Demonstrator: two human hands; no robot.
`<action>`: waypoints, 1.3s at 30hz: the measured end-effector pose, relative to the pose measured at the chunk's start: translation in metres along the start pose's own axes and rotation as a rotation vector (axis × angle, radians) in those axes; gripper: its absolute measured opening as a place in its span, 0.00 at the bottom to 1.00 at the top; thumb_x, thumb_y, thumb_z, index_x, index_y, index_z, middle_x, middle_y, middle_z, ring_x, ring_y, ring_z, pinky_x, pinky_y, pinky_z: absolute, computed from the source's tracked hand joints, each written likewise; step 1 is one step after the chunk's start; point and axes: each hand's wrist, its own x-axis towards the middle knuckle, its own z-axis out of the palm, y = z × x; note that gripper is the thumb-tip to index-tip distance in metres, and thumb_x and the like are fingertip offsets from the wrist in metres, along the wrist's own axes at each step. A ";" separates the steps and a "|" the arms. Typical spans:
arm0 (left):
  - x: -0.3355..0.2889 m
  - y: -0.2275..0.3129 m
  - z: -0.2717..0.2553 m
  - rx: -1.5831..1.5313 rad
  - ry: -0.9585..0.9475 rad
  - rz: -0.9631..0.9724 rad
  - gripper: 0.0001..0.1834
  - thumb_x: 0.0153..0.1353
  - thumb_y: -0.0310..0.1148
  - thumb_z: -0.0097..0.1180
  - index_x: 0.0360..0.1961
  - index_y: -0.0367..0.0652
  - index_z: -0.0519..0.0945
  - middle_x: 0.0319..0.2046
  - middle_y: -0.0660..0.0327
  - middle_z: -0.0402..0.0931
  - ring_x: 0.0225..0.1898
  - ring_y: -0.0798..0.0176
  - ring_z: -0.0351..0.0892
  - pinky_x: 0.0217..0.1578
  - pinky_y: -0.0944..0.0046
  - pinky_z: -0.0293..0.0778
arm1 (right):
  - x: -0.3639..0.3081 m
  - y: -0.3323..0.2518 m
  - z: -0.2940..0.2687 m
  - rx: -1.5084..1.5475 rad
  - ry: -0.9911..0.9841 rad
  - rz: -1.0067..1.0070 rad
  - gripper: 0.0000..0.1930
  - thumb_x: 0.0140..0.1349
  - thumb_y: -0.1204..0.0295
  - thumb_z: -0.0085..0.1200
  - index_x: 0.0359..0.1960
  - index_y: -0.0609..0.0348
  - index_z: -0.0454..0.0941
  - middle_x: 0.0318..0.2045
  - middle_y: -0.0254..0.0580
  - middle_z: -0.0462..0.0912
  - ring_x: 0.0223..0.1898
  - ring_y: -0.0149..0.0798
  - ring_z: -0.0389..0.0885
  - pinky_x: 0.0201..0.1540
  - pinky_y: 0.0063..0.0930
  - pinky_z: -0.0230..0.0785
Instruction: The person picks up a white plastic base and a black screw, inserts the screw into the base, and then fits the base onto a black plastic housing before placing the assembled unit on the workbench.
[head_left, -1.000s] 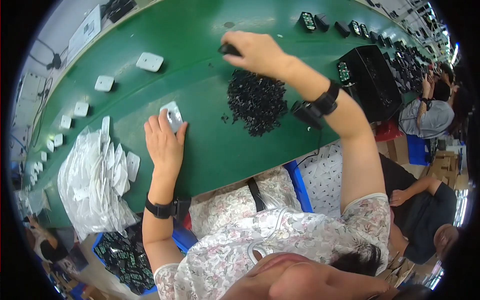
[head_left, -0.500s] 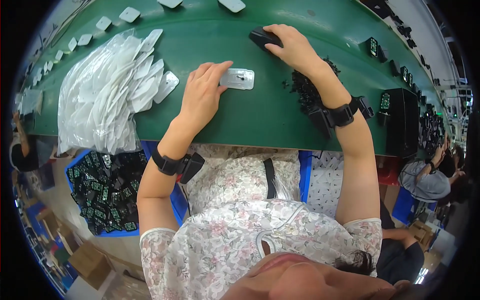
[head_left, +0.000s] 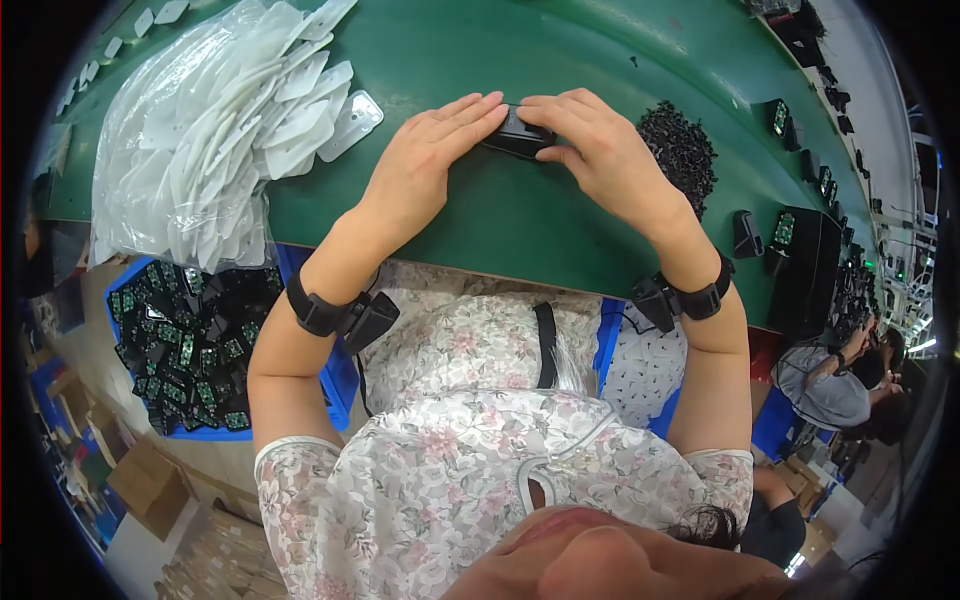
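Note:
A black plastic block (head_left: 518, 134) lies on the green table between my two hands. My right hand (head_left: 598, 145) grips its right end, with the fingers over the far side and the thumb at the near side. My left hand (head_left: 425, 150) has its fingers pressed together and their tips on the block's left end; its thumb is hidden. The pale rectangular plate seen earlier does not show, and I cannot tell whether it is under the block. Left of my left hand, a clear bag (head_left: 190, 140) of thin translucent white plates rests near the table edge, one plate (head_left: 352, 126) poking out.
Right of my right hand is a pile of small black parts (head_left: 677, 155). A black box (head_left: 806, 270) and a loose black housing (head_left: 747, 234) stand farther right. Below the table edge are a blue bin (head_left: 190, 345) of circuit boards and a white-lined bin (head_left: 640, 375) of small parts.
My right hand has brought the black block left and nearer, to my left hand. The pale plate has gone from sight. The whole view has shifted somewhat.

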 end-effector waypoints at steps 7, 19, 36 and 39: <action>-0.004 0.011 -0.009 0.174 -0.047 0.003 0.30 0.50 0.16 0.50 0.58 0.41 0.72 0.59 0.57 0.70 0.60 0.56 0.69 0.56 0.57 0.67 | -0.001 -0.013 0.008 -0.093 0.052 0.041 0.23 0.47 0.82 0.59 0.49 0.59 0.76 0.47 0.41 0.79 0.43 0.46 0.76 0.46 0.35 0.72; 0.023 0.021 -0.006 -0.678 0.050 -0.694 0.20 0.60 0.30 0.58 0.51 0.28 0.74 0.37 0.55 0.81 0.36 0.65 0.80 0.37 0.67 0.75 | 0.004 0.008 -0.002 1.196 0.093 0.450 0.27 0.62 0.70 0.57 0.61 0.64 0.64 0.55 0.46 0.74 0.58 0.36 0.72 0.62 0.29 0.61; 0.021 0.043 -0.017 -0.569 0.205 -0.451 0.14 0.60 0.34 0.59 0.43 0.36 0.79 0.37 0.56 0.79 0.31 0.60 0.79 0.34 0.63 0.75 | 0.026 0.024 -0.013 0.785 0.482 0.365 0.21 0.62 0.70 0.58 0.56 0.65 0.71 0.47 0.41 0.78 0.49 0.32 0.75 0.54 0.26 0.66; 0.009 0.026 -0.056 0.097 0.295 -0.182 0.10 0.57 0.31 0.59 0.40 0.40 0.80 0.37 0.57 0.78 0.38 0.54 0.77 0.39 0.60 0.74 | 0.034 0.068 -0.036 0.587 0.442 0.447 0.18 0.63 0.71 0.57 0.53 0.64 0.74 0.45 0.39 0.79 0.46 0.30 0.76 0.52 0.23 0.67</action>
